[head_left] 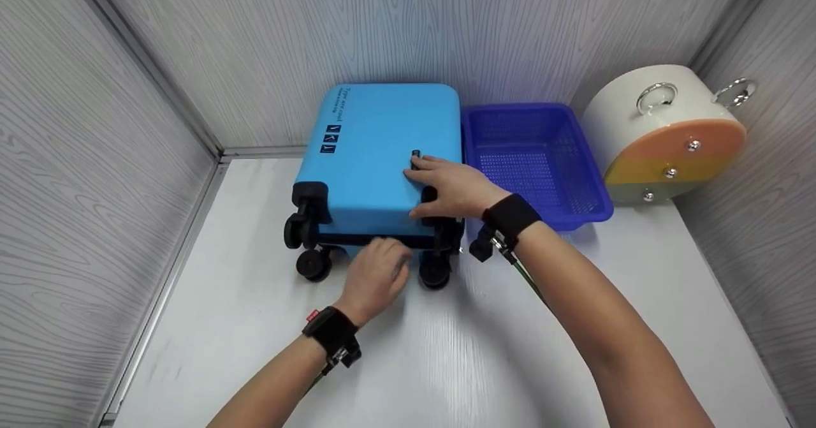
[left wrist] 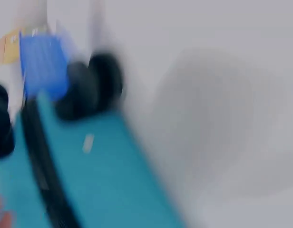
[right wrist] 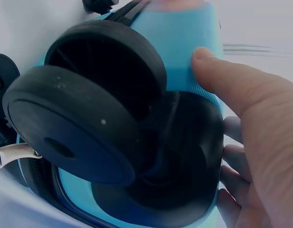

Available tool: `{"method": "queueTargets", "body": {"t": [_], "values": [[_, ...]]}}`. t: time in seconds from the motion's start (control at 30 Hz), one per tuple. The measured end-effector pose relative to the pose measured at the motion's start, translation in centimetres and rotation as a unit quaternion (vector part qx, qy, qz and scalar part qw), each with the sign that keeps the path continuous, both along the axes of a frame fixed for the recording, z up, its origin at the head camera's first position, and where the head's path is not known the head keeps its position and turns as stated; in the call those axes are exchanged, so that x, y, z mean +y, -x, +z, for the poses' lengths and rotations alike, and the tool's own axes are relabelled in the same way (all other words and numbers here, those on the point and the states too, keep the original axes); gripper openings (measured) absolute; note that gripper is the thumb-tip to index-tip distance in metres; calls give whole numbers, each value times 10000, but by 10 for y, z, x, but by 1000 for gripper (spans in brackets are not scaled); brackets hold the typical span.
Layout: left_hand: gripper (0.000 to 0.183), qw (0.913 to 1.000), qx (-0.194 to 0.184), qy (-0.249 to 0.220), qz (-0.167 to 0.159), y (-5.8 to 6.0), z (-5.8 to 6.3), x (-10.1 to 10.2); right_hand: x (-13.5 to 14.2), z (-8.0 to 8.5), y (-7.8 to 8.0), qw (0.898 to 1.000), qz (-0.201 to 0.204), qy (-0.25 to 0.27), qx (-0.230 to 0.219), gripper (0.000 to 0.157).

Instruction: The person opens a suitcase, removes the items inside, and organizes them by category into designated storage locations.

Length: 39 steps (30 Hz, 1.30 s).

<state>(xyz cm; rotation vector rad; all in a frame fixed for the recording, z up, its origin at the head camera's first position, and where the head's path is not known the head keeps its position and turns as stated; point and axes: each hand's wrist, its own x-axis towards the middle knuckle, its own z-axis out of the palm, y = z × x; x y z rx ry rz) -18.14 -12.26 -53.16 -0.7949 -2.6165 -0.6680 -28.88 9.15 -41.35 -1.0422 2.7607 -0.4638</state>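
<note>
A light blue suitcase lies flat with its wheel end towards me. My right hand rests on its near right corner beside a black wheel; the thumb touches the shell and the fingers lie spread over the side. My left hand is at the middle of the wheel end, by the black zipper band, with its fingers bent. Blur hides whether they hold anything; only fingertips show in the left wrist view. A metal zipper pull hangs near the right wheels, apart from the right hand.
A blue plastic basket stands against the suitcase's right side. Farther right is a round white case with coloured drawer fronts and ring handles. Wood-grain panels enclose the white table at the back and sides.
</note>
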Motion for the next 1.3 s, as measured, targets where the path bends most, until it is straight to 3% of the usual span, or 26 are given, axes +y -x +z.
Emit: {"method": "queueTargets", "body": {"t": [0.03,0.07,0.1,0.13,0.17,0.23,0.3,0.37,0.43,0.47,0.53,0.63,0.73,0.8,0.83,0.9,0.97,1.03,1.07,1.17,1.3], "values": [[17,9963,-787,-342,-24,-4,-5,6,1,1,0,10000,9,-8,5,87],[21,9833,-1633,-798,-58,-7,-9,13,1,1,0,10000,12,-13,9,87],[24,9586,-2486,-1388,-86,-9,-12,20,2,2,0,10000,14,-16,18,86],[27,9227,-3268,-2043,-36,-10,-15,28,2,2,1,10000,21,-22,20,86],[31,8799,-3918,-2690,3,-10,-17,36,2,2,1,10000,27,-16,15,86],[35,7896,-4793,-3831,83,-7,-20,51,2,1,1,10000,24,-28,21,86],[39,7076,-5317,-4652,156,-4,-22,65,1,1,1,10000,3,-24,20,86],[41,6503,-5592,-5135,287,-1,-24,78,1,0,1,10000,-22,1,5,86],[41,6000,-5771,-5526,400,2,-25,89,0,0,0,10000,-45,8,-22,86],[39,5811,-5819,-5671,471,4,-26,94,0,-1,0,10000,-53,8,-32,86],[36,5555,-5817,-5915,566,6,-26,101,-1,-1,-1,10000,-56,-1,-46,86],[31,5404,-5690,-6159,695,9,-24,105,-1,-2,-1,10000,-53,-13,-38,86],[28,5481,-5530,-6226,784,10,-22,105,0,-2,-1,10000,-49,-7,-17,86],[26,5686,-5394,-6156,826,10,-21,103,1,-2,0,10000,-31,5,-10,86],[25,5832,-5324,-6077,840,10,-20,101,1,-2,0,10000,-15,12,-2,86],[23,6264,-5159,-5781,845,9,-19,95,2,-3,0,10000,7,24,3,85],[23,6638,-5009,-5494,812,8,-19,88,2,-3,1,10000,37,28,15,85],[24,6902,-4914,-5261,728,9,-18,83,2,-4,1,10000,48,14,28,85],[24,6995,-4884,-5172,686,9,-17,81,2,-4,1,10000,46,5,15,85],[25,7047,-4901,-5094,613,10,-16,76,3,-4,0,10000,58,-5,6,85],[28,7013,-4981,-5078,464,11,-14,69,4,-4,0,10000,74,-10,29,85]]}}
